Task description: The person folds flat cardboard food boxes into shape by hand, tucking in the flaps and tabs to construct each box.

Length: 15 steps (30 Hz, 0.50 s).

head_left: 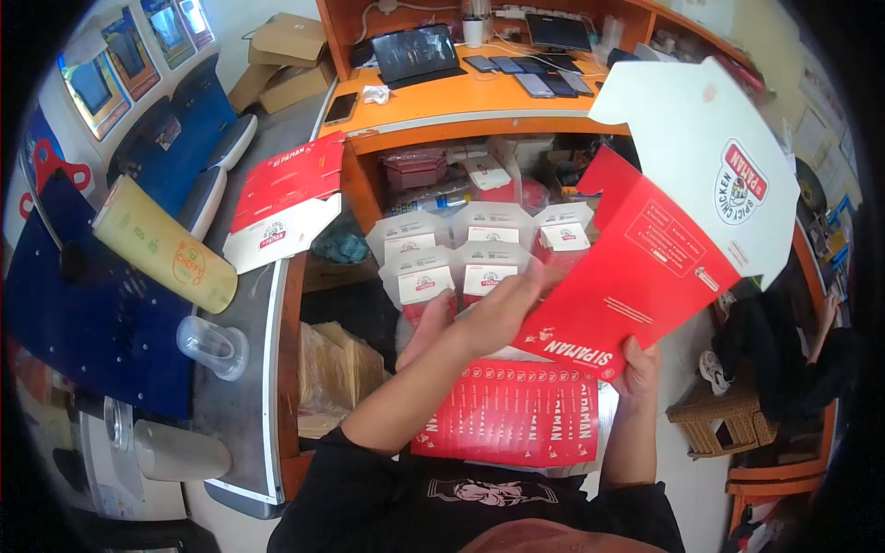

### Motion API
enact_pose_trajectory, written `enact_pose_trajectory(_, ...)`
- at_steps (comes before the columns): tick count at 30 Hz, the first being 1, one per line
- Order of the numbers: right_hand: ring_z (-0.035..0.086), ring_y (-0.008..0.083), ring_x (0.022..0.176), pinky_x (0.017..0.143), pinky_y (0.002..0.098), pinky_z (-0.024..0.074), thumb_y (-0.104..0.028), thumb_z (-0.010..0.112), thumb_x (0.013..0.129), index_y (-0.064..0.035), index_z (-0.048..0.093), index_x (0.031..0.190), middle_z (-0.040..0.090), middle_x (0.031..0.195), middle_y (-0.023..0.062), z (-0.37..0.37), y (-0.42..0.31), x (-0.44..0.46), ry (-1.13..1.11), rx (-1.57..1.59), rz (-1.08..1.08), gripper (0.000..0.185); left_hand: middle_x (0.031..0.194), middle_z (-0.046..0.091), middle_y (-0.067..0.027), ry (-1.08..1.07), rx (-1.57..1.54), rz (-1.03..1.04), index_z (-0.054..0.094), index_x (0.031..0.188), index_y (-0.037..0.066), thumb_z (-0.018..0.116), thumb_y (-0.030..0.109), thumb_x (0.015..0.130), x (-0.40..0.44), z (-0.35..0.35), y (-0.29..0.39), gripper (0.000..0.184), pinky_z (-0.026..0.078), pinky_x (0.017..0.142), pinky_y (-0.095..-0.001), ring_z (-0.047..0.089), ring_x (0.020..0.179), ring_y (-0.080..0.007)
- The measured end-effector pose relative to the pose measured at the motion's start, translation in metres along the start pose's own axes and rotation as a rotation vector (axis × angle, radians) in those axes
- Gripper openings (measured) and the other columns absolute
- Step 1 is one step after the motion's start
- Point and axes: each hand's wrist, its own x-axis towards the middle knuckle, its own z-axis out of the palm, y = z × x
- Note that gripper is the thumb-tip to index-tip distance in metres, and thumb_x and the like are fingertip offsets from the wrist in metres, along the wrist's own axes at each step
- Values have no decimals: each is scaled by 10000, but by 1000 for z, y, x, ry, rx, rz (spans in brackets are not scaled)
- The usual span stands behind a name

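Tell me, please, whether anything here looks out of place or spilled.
A crumpled white wad lies on the orange desk beside a phone, looking like stray litter. A flat carton sits askew on the grey counter, apart from the overlapping stack. I see no spill.

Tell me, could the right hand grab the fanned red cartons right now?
Probably not: the right hand already holds a large carton. Otherwise the way looks free, since the fanned red cartons lie close by.

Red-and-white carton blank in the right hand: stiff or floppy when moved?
Likely fairly stiff: the carton blank extends well above the right hand without obvious sagging. Probably light, being thin sheet held near its lower edge. Its broad white end may flex or swing, being far from that grip.
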Motion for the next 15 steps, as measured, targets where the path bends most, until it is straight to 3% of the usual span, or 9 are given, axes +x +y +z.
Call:
enact_pose_trajectory(3, 664, 208, 1084, 941, 373, 543, -93, 682, 952, 19, 552, 1305, 660, 1246, 120, 6, 16, 19, 26, -195, -47, 392, 1080, 643, -34, -159, -52, -160, 562, 1323, 30, 568, 289, 1070, -7, -9, 15, 362, 484, 838, -247, 598, 945, -99)
enact_pose_trajectory(5, 655, 185, 1033, 901, 370, 537, -78, 657, 953, 9, 581, 1244, 685, 1143, 86, 8, 16, 25, 92, -649, 32, 313, 1091, 652, -45, -321, 204, -128, 575, 1288, 25, 564, 263, 1071, -12, -15, 10, 322, 488, 831, -260, 603, 941, -100)
enact_pose_trajectory(7, 651, 174, 1002, 885, 360, 534, -88, 666, 953, -1, 601, 1204, 696, 1083, 65, 11, 25, 23, 212, -875, 82, 274, 1023, 648, -37, -338, 184, -105, 577, 1232, 3, 576, 208, 1060, -18, -9, 13, 267, 491, 813, -270, 599, 903, -100)
enact_pose_trajectory(8, 641, 164, 1008, 878, 337, 527, -91, 630, 986, -18, 537, 1232, 644, 1187, 95, 12, 20, 22, 161, -973, 134, 273, 992, 643, -37, -329, 188, -76, 579, 1210, 0, 583, 197, 1054, -23, -5, 7, 251, 489, 800, -271, 595, 881, -104)
enact_pose_trajectory(9, 638, 172, 1016, 881, 341, 530, -94, 609, 1001, -26, 502, 1247, 609, 1232, 115, 21, 21, 19, 197, -871, -19, 276, 962, 639, -36, -320, 190, -48, 581, 1189, -3, 590, 185, 1048, -28, -2, 0, 236, 487, 787, -273, 590, 859, -107)
enact_pose_trajectory(10, 636, 181, 1024, 884, 346, 533, -97, 588, 1016, -34, 468, 1261, 573, 1276, 135, 35, 27, 13, 233, -766, -168, 280, 877, 612, -49, -255, 363, 112, 583, 1147, -5, 595, 158, 1034, -30, -1, -12, 199, 475, 752, -288, 565, 804, -120)
enact_pose_trajectory(11, 633, 189, 1033, 886, 351, 536, -99, 566, 1031, -42, 433, 1276, 538, 1320, 155, 42, 31, 8, 269, -657, -317, 285, 867, 607, -55, -229, 371, 66, 584, 1143, -6, 597, 152, 1030, -36, -1, -17, 195, 470, 745, -293, 557, 794, -124)
enact_pose_trajectory(12, 629, 239, 1087, 896, 362, 549, -78, 531, 1048, -66, 355, 1296, 445, 1386, 201, 43, 30, 6, 232, -615, -364, 304, 857, 602, -61, -204, 380, 22, 585, 1139, -7, 598, 146, 1025, -42, 0, -13, 191, 465, 737, -299, 550, 785, -127)
enact_pose_trajectory(15, 612, 222, 1105, 941, 370, 543, -90, 530, 1047, -57, 357, 1370, 441, 1397, 131, 58, 16, -11, 125, -279, -348, 368, 849, 595, -52, -220, 329, -107, 587, 1164, -2, 592, 140, 1028, -59, -4, -19, 197, 452, 715, -302, 534, 781, -111)
